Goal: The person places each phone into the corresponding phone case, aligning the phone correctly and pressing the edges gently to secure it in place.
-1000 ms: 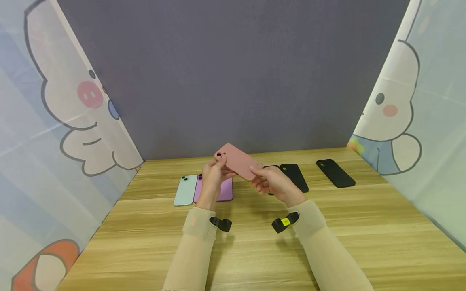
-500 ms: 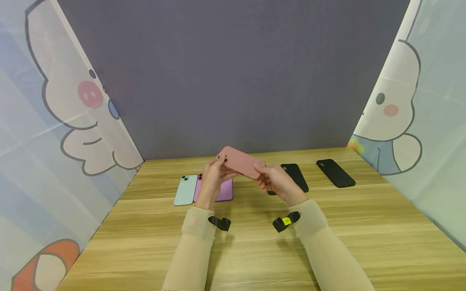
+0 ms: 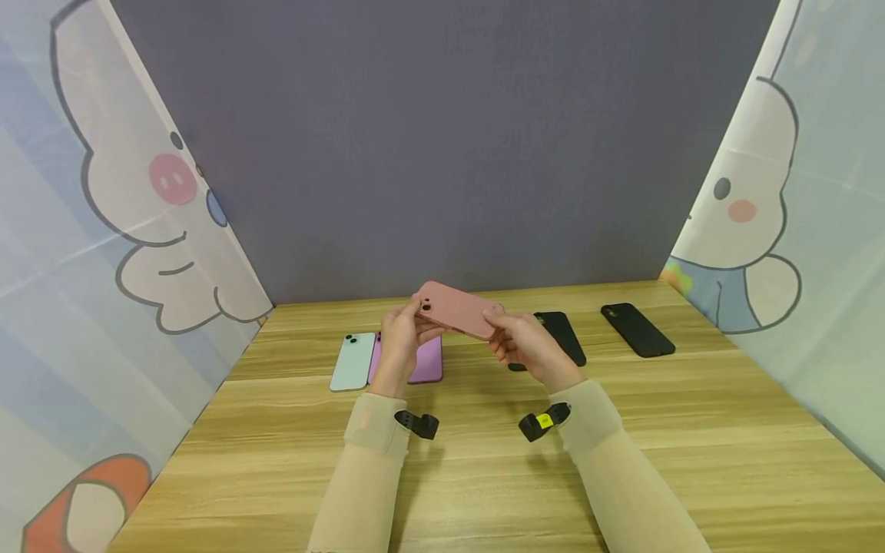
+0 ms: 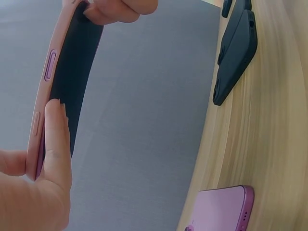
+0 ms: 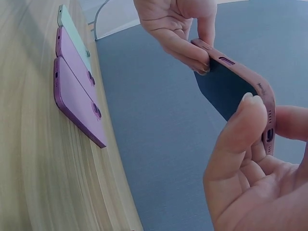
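Note:
Above the table, a phone in a pink case (image 3: 459, 310) is held between both hands, its camera end to the left and its back facing up. My left hand (image 3: 401, 338) pinches the camera end, thumb at the edge by the lens and fingers beneath. At the opposite end my right hand (image 3: 523, 339) grips a corner with its thumb on the back. In the left wrist view the dark screen (image 4: 79, 62) faces down inside the case, and a purple side shows through a slot in the case. The right wrist view shows the charging-port opening (image 5: 270, 135) beside my right fingers.
Left on the wooden table (image 3: 470, 476) lie a mint phone (image 3: 352, 363) and two purple phones (image 5: 79, 101), side by side. Two black phone cases (image 3: 563, 338) lie behind the right hand, and another black case (image 3: 638, 330) farther right. A grey panel (image 3: 442, 153) stands behind.
The pink-cased phone has turned a little flatter and moved slightly right and down. My left thumb has slid off the camera area to the edge; the right hand has shifted slightly right.

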The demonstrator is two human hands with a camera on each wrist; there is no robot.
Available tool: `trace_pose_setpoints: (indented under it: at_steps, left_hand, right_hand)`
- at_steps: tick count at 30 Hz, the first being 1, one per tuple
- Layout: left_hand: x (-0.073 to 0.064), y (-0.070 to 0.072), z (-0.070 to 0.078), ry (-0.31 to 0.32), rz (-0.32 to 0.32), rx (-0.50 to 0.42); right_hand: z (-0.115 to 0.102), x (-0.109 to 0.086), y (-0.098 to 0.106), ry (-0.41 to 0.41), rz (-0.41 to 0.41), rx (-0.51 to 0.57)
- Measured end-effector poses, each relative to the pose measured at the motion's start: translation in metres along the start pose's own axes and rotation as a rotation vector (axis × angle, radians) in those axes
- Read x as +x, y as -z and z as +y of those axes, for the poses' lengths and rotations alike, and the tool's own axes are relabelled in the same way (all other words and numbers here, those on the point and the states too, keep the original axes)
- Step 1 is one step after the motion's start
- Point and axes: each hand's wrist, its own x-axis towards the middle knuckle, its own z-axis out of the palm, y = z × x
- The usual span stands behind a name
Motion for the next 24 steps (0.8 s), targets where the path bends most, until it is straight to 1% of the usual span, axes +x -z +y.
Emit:
trace_pose_setpoints:
  at_steps: [6,9,14,18,24]
  left_hand:
    - [-0.0011,-0.0012,-0.0004,-0.010,0.028,0.020]
    - [-0.0011,-0.0016,-0.0006,-0.009,0.038,0.018]
    - [-0.0011,-0.0020,0.0000,-0.005,0.041,0.003]
    - [-0.0015,-0.0015,0.0006,-0.009,0.022,-0.024]
    - [-0.0018,-0.0014,0.0003,-0.027,-0.032,-0.048]
  right_hand:
    - [-0.0006,-0.0014,-0.0019,-0.043,-0.035,-0.027]
    - [-0.0004,-0.0019,-0.0025,-0.036,-0.051,-0.046]
    - [0.0015,-0.0010,-0.0007,-0.021,-0.045,-0.042]
    - [0.0025,0.0000,0.0022,-0.015,-0.050,-0.017]
    - [0.0016,0.0002,0.0047,-0.016,-0.032,0.027]
